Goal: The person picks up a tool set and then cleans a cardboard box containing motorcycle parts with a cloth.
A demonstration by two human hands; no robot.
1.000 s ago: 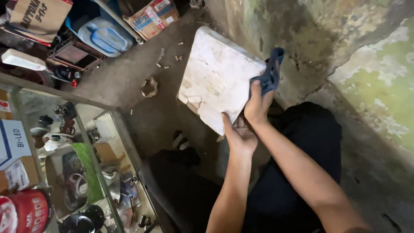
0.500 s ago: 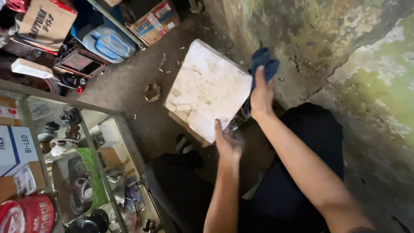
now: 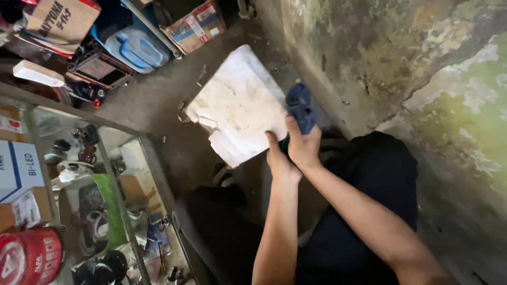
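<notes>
A flat white panel (image 3: pixel 237 108), scuffed and chipped along its near edge, is held tilted above the dirty floor. My left hand (image 3: pixel 279 161) grips its near right corner. My right hand (image 3: pixel 303 145) sits beside the left one, closed on a dark blue cloth (image 3: pixel 300 108) pressed against the panel's right edge. My dark-trousered legs are below the forearms.
A stained, peeling wall (image 3: pixel 401 68) rises on the right. A glass display case (image 3: pixel 90 206) with small parts and boxes fills the left. A blue plastic jerrycan (image 3: pixel 134 47), cardboard boxes (image 3: pixel 193 24) and a dark crate stand at the back.
The panel has swung and come lower toward me. My right hand with the cloth slid down along its right edge, and my left hand moved up beside it.
</notes>
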